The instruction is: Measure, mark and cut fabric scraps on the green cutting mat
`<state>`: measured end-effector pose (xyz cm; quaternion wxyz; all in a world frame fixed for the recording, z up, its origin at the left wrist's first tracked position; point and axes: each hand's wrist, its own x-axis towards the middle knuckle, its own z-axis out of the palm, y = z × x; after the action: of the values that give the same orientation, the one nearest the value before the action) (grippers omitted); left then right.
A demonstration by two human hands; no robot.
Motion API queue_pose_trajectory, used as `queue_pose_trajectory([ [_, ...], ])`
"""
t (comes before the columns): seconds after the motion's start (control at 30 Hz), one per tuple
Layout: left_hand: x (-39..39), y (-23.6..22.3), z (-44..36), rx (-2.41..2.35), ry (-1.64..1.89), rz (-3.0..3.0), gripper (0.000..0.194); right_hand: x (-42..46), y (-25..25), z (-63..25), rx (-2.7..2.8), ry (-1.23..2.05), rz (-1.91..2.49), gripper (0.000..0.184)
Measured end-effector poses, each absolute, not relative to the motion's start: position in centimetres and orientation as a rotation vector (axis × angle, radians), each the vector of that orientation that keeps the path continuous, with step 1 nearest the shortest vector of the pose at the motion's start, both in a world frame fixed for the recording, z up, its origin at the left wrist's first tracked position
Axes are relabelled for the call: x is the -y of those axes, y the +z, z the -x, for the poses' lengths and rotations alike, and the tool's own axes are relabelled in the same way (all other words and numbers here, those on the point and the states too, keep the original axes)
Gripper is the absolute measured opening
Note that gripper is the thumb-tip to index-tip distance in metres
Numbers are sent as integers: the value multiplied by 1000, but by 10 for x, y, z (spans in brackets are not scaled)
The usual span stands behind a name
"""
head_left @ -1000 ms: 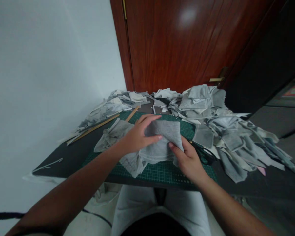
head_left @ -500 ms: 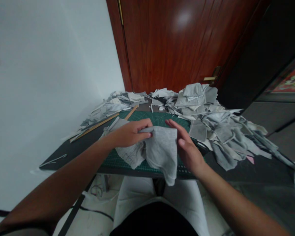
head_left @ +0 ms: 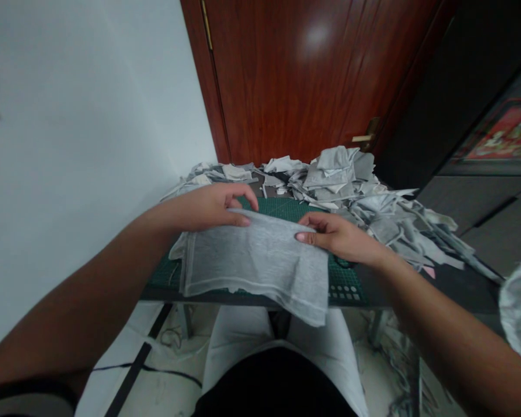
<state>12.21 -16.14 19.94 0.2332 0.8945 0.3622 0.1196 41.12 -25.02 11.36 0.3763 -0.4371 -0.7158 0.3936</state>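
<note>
Head camera looks down at a green cutting mat (head_left: 351, 282) on a dark table (head_left: 451, 284), and I see both bare hands holding one grey cloth piece (head_left: 260, 260). The left hand (head_left: 204, 207) pinches the far left part of its upper edge, thumb and fingers closed together on the fabric. The right hand (head_left: 336, 236) grips the upper right corner, fingers also pressed on the cloth. The piece is spread out wide between the two hands, lying partly on the mat, and its near right corner hangs over the table edge above the lap. Behind the mat lies a big heap of grey fabric scraps (head_left: 360, 191), reaching to the right side. A brown wooden door (head_left: 295, 75) stands behind the table.
</note>
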Motion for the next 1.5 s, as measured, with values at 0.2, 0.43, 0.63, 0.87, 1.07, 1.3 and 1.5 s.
queue_pose_trajectory([
  [0.2, 157, 212, -114, -1122, 615, -2176, 34, 258, 104, -445, 1817, 1655, 1164, 39],
  [0.43, 136, 217, -96, -1288, 744, -2073, 30, 283, 55, -465, 1196, 1771, 984, 40],
  [0.63, 105, 194, -83, -1056, 697, -2247, 32, 290, 111, -476, 981, 1331, 883, 44],
  [0.87, 159, 172, -146, -831, 794, -2297, 30, 265, 162, -406, 939, 1061, 858, 24],
  [1.07, 210, 176, -170, -617, 619, -2147, 44, 237, 157, -357, 1113, 997, 793, 48],
  [1.3, 198, 186, -155, -694, 592, -2195, 26, 242, 156, -362, 1217, 971, 805, 63],
  [1.5, 193, 185, -151, -625, 546, -2150, 31, 241, 157, -367, 1204, 990, 831, 45],
])
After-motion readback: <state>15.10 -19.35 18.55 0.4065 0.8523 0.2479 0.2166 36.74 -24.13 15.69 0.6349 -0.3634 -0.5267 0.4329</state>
